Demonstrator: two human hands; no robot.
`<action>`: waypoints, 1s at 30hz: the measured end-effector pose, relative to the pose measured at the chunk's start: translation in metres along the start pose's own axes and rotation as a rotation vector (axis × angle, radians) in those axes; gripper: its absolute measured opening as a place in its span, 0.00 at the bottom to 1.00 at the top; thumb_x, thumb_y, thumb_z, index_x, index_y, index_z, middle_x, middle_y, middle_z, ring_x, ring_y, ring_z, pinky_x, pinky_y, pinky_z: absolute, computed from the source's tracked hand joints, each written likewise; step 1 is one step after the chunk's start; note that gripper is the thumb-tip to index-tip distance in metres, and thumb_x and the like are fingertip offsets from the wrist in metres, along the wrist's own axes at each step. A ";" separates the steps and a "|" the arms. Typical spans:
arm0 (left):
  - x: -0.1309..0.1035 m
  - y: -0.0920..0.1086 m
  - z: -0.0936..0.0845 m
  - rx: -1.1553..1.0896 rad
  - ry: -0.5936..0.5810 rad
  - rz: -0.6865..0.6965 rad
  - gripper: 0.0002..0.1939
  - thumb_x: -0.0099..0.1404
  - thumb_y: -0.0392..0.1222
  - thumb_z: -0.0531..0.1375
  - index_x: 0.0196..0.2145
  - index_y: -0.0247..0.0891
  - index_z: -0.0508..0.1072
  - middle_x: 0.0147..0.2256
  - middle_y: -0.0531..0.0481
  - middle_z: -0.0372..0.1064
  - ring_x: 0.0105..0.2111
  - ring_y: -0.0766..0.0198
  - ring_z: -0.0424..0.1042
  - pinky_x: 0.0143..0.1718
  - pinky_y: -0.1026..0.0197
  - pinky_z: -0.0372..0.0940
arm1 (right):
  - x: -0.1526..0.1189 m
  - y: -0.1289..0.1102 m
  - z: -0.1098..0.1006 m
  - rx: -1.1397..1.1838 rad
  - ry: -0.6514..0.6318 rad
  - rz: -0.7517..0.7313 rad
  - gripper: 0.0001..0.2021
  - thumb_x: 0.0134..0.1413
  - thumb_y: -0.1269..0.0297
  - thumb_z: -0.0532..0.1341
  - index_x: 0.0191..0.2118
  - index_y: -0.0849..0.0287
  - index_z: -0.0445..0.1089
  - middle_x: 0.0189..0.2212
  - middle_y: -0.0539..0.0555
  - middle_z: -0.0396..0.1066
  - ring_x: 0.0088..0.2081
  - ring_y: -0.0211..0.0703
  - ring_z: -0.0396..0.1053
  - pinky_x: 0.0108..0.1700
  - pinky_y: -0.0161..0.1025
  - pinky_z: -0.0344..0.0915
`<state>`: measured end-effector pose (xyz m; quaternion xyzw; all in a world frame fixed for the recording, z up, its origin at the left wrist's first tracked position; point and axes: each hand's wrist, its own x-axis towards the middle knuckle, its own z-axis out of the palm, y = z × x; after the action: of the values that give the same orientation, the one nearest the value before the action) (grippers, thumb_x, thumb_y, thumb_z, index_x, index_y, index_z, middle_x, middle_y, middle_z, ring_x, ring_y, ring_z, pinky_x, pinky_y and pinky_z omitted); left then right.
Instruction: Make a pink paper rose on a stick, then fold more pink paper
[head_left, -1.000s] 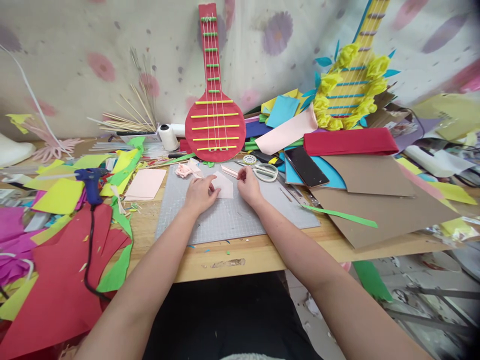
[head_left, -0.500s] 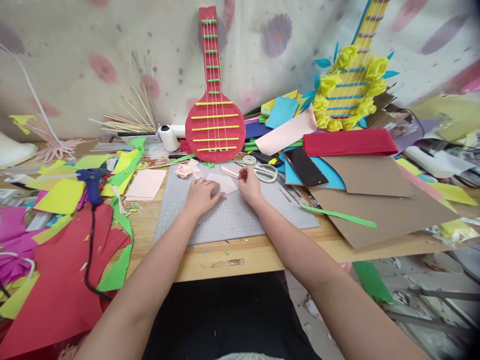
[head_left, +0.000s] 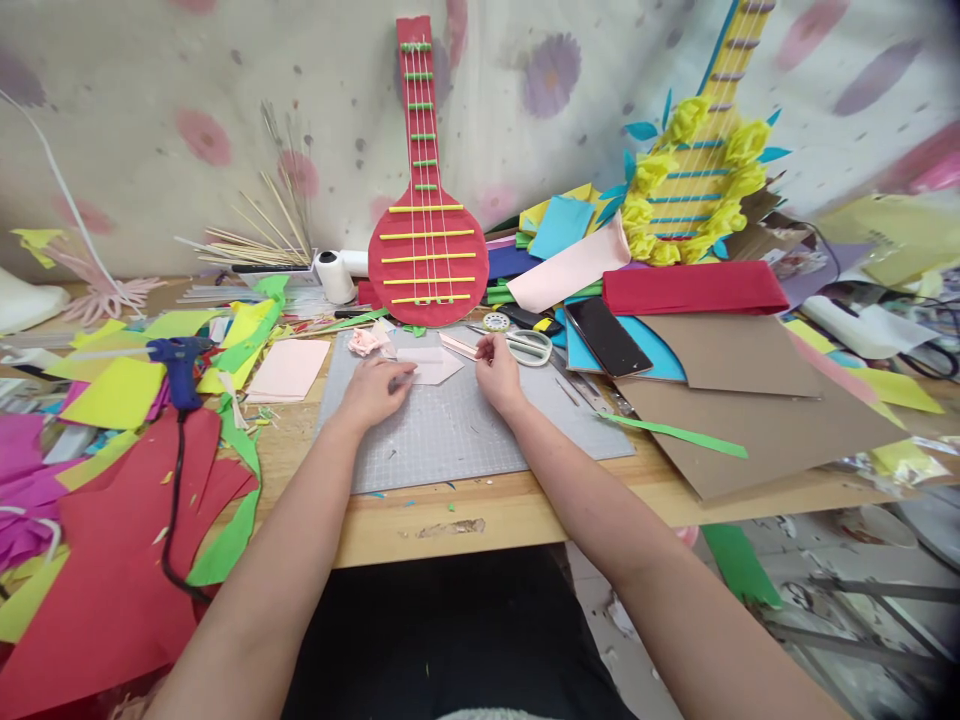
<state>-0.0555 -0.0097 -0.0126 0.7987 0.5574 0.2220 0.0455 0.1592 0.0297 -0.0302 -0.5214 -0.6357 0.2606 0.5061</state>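
My left hand point(head_left: 377, 391) is at the left edge of a small pale pink paper point(head_left: 439, 370), its thumb and fingers closed together on that edge. The paper lies on the grey cutting mat point(head_left: 442, 440), with a pointed end towards the right. Right of it, my right hand point(head_left: 497, 376) is curled with the fingertips together; whatever they hold is too hidden to name. A narrow folded pink strip point(head_left: 457, 345) lies beside those fingers. Behind my left hand sits a crumpled pink paper flower point(head_left: 364, 342). White-handled scissors point(head_left: 531, 347) rest just beyond my right hand.
A red paper instrument point(head_left: 428, 260) stands against the wall, and a yellow one point(head_left: 686, 195) farther right. To the left lie a blue glue gun point(head_left: 180, 370), pink sheets point(head_left: 287, 370) and red paper point(head_left: 127, 560). A black phone point(head_left: 607, 337) and brown cardboard point(head_left: 757, 430) are to the right.
My left hand has shifted left, from lying over the pink paper to its left edge. The paper has turned and moved slightly left. My right hand has stayed nearly in place.
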 end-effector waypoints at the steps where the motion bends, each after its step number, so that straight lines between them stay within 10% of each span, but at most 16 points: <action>1: 0.000 0.003 0.000 0.010 -0.003 0.005 0.18 0.57 0.43 0.54 0.45 0.41 0.72 0.40 0.48 0.73 0.42 0.55 0.65 0.47 0.51 0.58 | 0.000 0.000 0.000 -0.006 0.005 0.000 0.14 0.36 0.77 0.48 0.34 0.57 0.56 0.27 0.49 0.62 0.31 0.38 0.62 0.36 0.37 0.59; 14: 0.015 0.018 0.010 -0.111 0.086 0.007 0.17 0.58 0.38 0.53 0.45 0.35 0.68 0.47 0.43 0.66 0.49 0.58 0.62 0.52 0.55 0.56 | -0.003 -0.003 0.003 -0.109 -0.098 -0.008 0.15 0.35 0.78 0.48 0.33 0.57 0.59 0.28 0.50 0.66 0.31 0.41 0.63 0.36 0.39 0.59; 23: 0.073 0.034 0.011 0.031 -0.310 -0.172 0.24 0.44 0.36 0.64 0.43 0.38 0.68 0.43 0.41 0.68 0.42 0.52 0.68 0.42 0.55 0.63 | -0.001 0.002 0.000 -0.056 0.011 -0.027 0.15 0.36 0.77 0.47 0.35 0.57 0.58 0.28 0.51 0.65 0.34 0.42 0.64 0.39 0.40 0.60; 30: 0.078 0.036 0.004 0.039 -0.434 -0.195 0.13 0.40 0.39 0.64 0.28 0.39 0.70 0.32 0.46 0.71 0.35 0.54 0.69 0.36 0.57 0.63 | -0.002 0.000 0.000 -0.046 0.011 -0.016 0.15 0.36 0.76 0.48 0.35 0.57 0.59 0.29 0.52 0.65 0.34 0.42 0.63 0.39 0.40 0.60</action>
<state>-0.0010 0.0485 0.0189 0.7707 0.6134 0.0291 0.1702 0.1594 0.0283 -0.0310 -0.5292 -0.6428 0.2392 0.4996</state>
